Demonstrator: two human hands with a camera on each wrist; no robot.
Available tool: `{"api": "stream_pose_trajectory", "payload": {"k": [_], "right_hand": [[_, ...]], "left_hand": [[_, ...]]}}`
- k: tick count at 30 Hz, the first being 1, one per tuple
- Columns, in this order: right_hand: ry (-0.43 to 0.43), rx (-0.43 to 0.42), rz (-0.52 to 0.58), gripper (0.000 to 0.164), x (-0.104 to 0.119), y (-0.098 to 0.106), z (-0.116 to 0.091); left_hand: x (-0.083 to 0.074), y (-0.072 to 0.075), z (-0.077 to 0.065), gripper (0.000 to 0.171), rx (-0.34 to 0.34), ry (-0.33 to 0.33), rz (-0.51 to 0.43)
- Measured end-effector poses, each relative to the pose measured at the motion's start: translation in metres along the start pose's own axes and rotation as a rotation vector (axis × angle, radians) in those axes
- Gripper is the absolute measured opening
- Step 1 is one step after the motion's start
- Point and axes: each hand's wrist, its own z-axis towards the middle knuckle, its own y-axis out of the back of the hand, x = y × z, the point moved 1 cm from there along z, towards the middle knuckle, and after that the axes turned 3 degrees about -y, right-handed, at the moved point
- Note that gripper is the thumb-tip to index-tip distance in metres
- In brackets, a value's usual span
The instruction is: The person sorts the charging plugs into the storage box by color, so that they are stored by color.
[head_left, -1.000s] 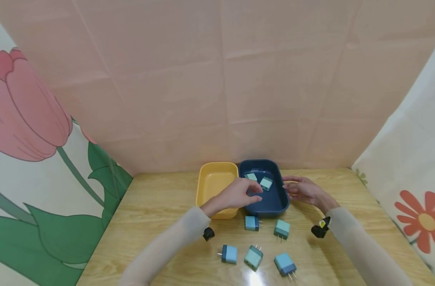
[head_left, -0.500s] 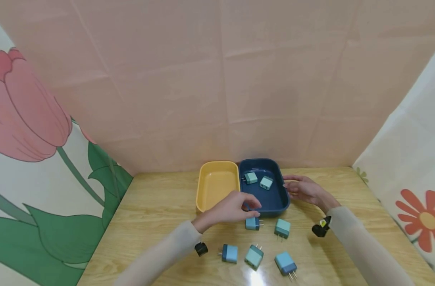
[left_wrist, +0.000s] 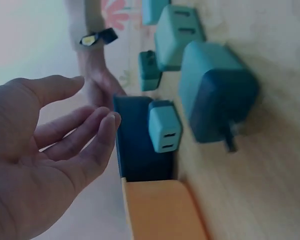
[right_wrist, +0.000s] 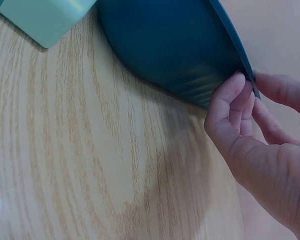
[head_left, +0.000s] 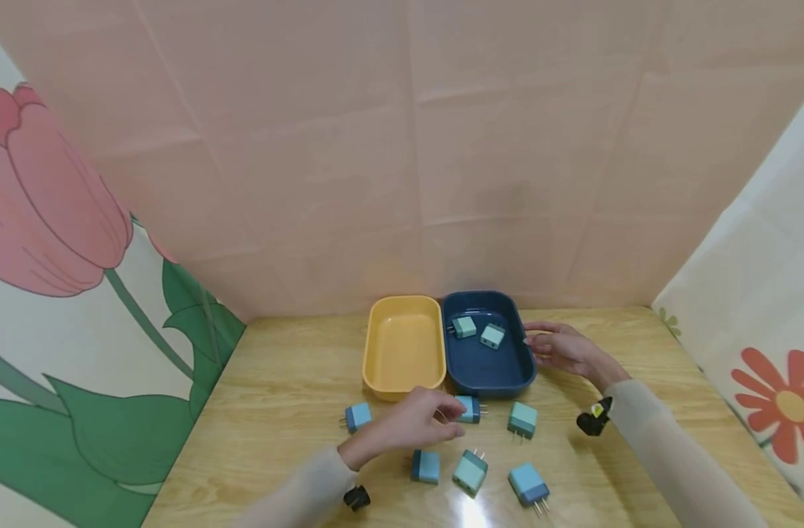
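My left hand [head_left: 411, 422] hovers over the table with fingers and thumb loosely curved and nothing between them. Close by its fingertips lies a blue wall charger [head_left: 469, 409], partly hidden; another blue wall charger [head_left: 425, 466] lies below the hand. In the left wrist view, a large wall charger [left_wrist: 217, 92] lies apart from the fingers. At the right side of the dark blue tray [head_left: 488, 380], my right hand [head_left: 563, 350] holds the rim between thumb and fingers. Two pale green wall chargers [head_left: 492, 336] lie inside that tray.
A yellow tray [head_left: 402, 359] stands beside the blue one. Loose on the table are a blue charger [head_left: 359, 416] at left, green chargers [head_left: 522, 419] [head_left: 470, 471] and a blue charger [head_left: 528, 484] toward the front right. A pink cloth backdrop [head_left: 402, 161] rises behind.
My left hand has moved back from above the blue tray toward the table's front, uncovering the chargers in the tray and the yellow tray. My right hand stays at the blue tray's rim.
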Motion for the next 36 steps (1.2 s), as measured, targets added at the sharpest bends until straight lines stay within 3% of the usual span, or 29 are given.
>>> {"api": "stream_pose_trajectory", "payload": {"k": [3,9,14,19,24,29,32,36], "right_hand": [[-0.005,-0.002,0.002,0.056,0.000,0.000,0.001],[0.004,-0.008,-0.004,0.054,0.000,0.000,0.002],[0.005,0.002,0.001,0.056,-0.001,0.001,0.001],[0.013,0.012,0.002,0.056,-0.002,0.001,0.001],[0.018,0.013,0.007,0.055,-0.003,0.002,0.002],[0.020,0.017,-0.013,0.058,-0.003,0.003,0.001],[0.019,0.010,-0.017,0.058,-0.002,0.004,0.000],[0.015,0.013,-0.009,0.057,-0.004,0.005,0.002]], "left_hand": [[0.002,-0.009,-0.006,0.036,0.010,0.025,0.057],[0.007,-0.025,-0.017,0.038,0.039,0.007,0.158],[0.009,-0.035,-0.026,0.039,0.019,0.028,0.134],[0.010,-0.050,-0.036,0.049,-0.046,0.039,0.127],[0.008,-0.061,-0.045,0.053,-0.122,0.125,0.061],[-0.002,-0.071,-0.051,0.051,-0.137,0.195,0.022],[-0.007,-0.079,-0.050,0.049,-0.145,0.193,0.048],[-0.014,-0.092,-0.050,0.050,-0.121,0.181,0.181]]}}
